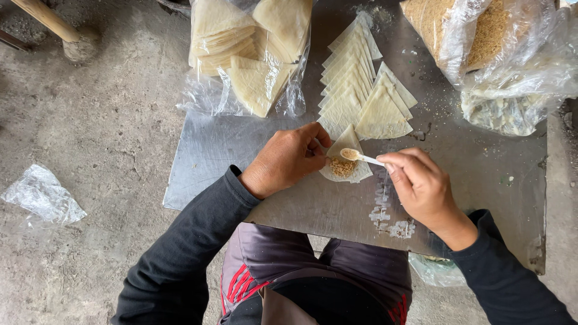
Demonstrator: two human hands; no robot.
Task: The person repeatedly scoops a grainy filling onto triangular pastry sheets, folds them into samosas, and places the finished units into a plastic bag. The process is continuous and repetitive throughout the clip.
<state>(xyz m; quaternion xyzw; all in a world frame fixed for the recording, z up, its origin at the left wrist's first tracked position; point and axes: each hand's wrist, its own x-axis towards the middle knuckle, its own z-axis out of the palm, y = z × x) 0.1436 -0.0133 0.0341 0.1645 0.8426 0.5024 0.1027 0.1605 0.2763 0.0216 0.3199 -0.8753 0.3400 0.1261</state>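
Observation:
My left hand (288, 157) holds a pale folded dough wrapper (348, 157) open like a pocket on the metal sheet (211, 150). A small heap of brown crumbly filling (342, 167) lies inside it. My right hand (421, 186) pinches a small white spoon (360, 156), whose bowl carries more filling just above the wrapper. Beyond the wrapper, two fanned rows of folded triangular wrappers (361, 90) lie on the sheet.
A clear plastic bag of wrapper stacks (247, 54) sits at the sheet's far left. Bags of brown filling (481, 36) stand at the far right. A crumpled plastic piece (42, 195) lies on the concrete floor, a wooden stick (48, 21) top left.

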